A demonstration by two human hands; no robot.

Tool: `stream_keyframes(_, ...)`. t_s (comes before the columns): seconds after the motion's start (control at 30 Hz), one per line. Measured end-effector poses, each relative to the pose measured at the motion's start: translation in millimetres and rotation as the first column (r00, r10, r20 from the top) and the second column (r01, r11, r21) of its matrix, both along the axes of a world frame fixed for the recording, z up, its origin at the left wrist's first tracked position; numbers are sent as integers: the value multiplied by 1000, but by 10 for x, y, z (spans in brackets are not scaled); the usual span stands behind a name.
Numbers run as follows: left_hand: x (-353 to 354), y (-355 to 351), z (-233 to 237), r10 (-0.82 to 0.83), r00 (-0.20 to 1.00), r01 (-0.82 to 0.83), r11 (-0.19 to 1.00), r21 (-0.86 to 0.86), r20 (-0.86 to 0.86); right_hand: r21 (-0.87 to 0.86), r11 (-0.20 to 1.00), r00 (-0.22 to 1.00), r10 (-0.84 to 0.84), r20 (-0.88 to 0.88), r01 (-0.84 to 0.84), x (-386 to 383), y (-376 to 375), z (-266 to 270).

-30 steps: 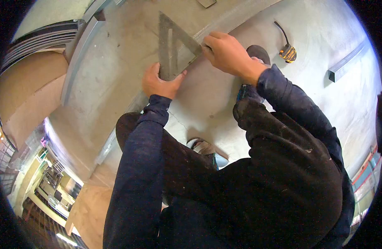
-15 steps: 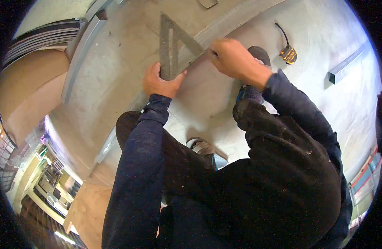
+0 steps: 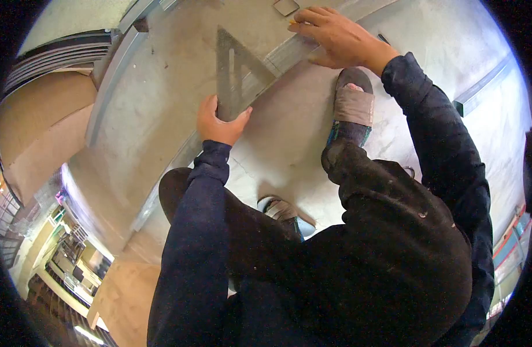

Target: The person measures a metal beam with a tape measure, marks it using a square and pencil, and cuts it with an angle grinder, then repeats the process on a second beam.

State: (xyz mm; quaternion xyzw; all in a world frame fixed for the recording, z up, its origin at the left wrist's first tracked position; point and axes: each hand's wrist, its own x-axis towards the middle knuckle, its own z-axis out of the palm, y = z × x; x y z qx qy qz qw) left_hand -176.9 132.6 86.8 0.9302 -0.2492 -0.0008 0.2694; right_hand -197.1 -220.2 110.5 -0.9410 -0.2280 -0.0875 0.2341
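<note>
Left hand [image 3: 221,128] grips triangular square [image 3: 224,81]; metal tube [image 3: 285,54] runs forward-right of it, beneath right hand [image 3: 342,38], grasp indeterminable.

The left hand [image 3: 222,124] holds a triangular square [image 3: 224,81] across a bar [image 3: 290,53].

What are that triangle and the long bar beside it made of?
The triangle looks like matte metal, judging by its dull, mottled grey face. The long bar is probably metal too, with a faint silvery sheen, though paint is possible.
</note>
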Motion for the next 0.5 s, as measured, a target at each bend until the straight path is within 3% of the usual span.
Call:
stream_keyframes(0.1,-16,113,15,39,993,-35,999,35,-108,-149,988,998,35,-59,-43,65,-26,-100)
stream_keyframes(0.17,-53,151,38,76,981,-64,995,74,-176,-206,978,943,-28,-332,-44,128,-14,-112)
stream_keyframes(0.27,-161,163,-24,77,994,-70,994,78,-79,-180,973,971,103,-218,-144,166,-62,-111)
stream_keyframes(0.33,-251,157,-14,40,996,-55,982,180,84,-186,973,986,116,-117,-136,99,-47,-122)
stream_keyframes(0.37,-276,157,-29,66,994,-80,982,174,86,-176,978,994,108,-30,-112,48,-39,-141)
stream_keyframes(0.5,-352,168,-163,67,994,-79,985,151,83,-218,969,993,117,-7,-115,31,-47,-145)
